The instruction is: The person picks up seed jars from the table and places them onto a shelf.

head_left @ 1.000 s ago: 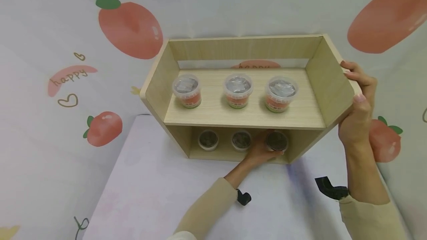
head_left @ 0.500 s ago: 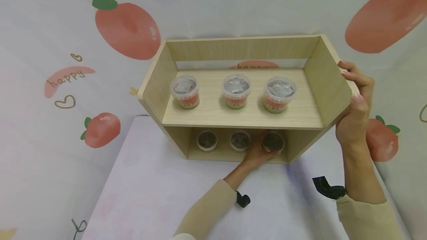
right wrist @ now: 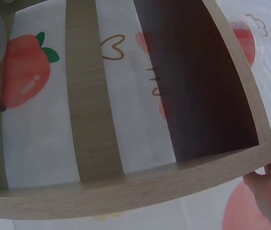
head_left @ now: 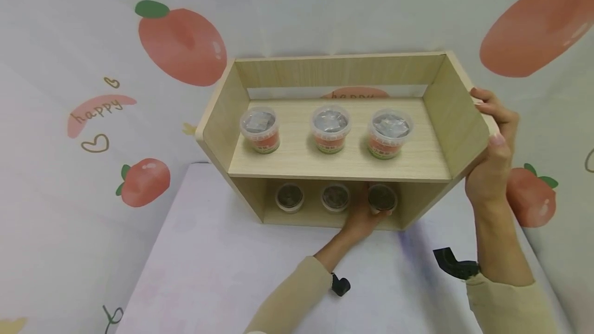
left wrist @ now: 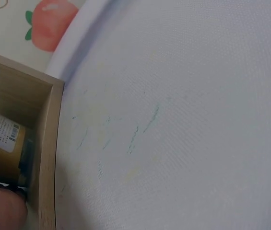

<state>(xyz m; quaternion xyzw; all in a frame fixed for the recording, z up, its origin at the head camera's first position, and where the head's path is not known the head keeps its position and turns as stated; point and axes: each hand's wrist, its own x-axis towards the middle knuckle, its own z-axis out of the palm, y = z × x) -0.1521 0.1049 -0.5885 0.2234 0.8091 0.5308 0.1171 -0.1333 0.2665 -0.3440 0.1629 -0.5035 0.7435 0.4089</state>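
Note:
A two-tier wooden shelf [head_left: 343, 169] stands on the table against the wall. My left hand [head_left: 358, 218] reaches into the lower tier and grips the right-hand dark-topped plastic tub [head_left: 382, 199], thumb in front; the other fingers are mostly hidden. Beside it stand a middle tub [head_left: 335, 198] and a left tub [head_left: 290, 198]. In the left wrist view, my left hand [left wrist: 3, 206] partly covers a tub [left wrist: 3, 143] with a barcode label; I cannot tell which one. My right hand [head_left: 493, 153] holds the front edge of the shelf's right side panel [head_left: 464, 117].
On the upper tier stand three clear-topped tubs with red and green labels: left [head_left: 260, 130], middle [head_left: 330, 130] and right [head_left: 389, 135]. A pale cloth covers the table [head_left: 209, 272]. Behind hangs a wall sheet [head_left: 297, 9] printed with red fruit.
My left hand has shifted the lower right tub slightly to the left. My right hand keeps its hold on the side panel. The head view has drifted a little.

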